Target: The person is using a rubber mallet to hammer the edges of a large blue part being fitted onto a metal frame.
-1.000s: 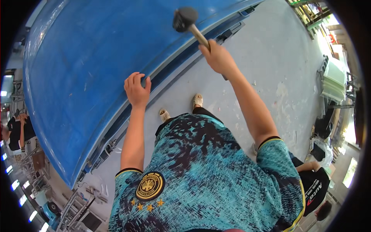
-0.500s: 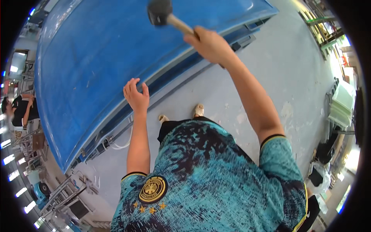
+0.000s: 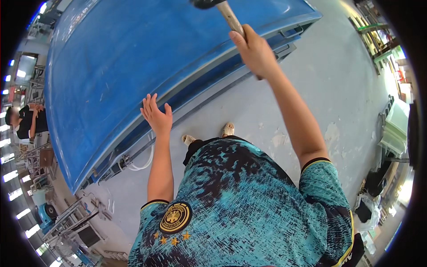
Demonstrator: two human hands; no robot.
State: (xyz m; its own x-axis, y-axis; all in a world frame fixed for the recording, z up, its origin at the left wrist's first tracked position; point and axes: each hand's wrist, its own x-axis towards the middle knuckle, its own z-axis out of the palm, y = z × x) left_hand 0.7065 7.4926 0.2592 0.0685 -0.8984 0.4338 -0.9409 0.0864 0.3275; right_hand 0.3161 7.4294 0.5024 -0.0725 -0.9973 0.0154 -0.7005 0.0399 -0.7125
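Note:
In my right hand (image 3: 257, 51) is a mallet (image 3: 231, 18), its pale wooden handle wrapped by my fingers. The mallet's dark head sits at the top edge of the view, partly cut off, over a large glossy blue panel (image 3: 120, 66). My left hand (image 3: 156, 115) has its fingers spread and holds nothing. It is at the near edge of the blue panel; whether it touches the edge I cannot tell.
A metal frame with a handle (image 3: 291, 32) shows under the panel's right end. White tubing (image 3: 144, 164) hangs below its left part. A co-worker (image 3: 29, 122) is at the far left. Stacked pale sheets (image 3: 396, 127) stand at the right, metal racks (image 3: 78, 222) at lower left.
My right hand and the mallet have shifted to the right, with the head now higher in view. My left hand's fingers have spread wider, nearly in the same place.

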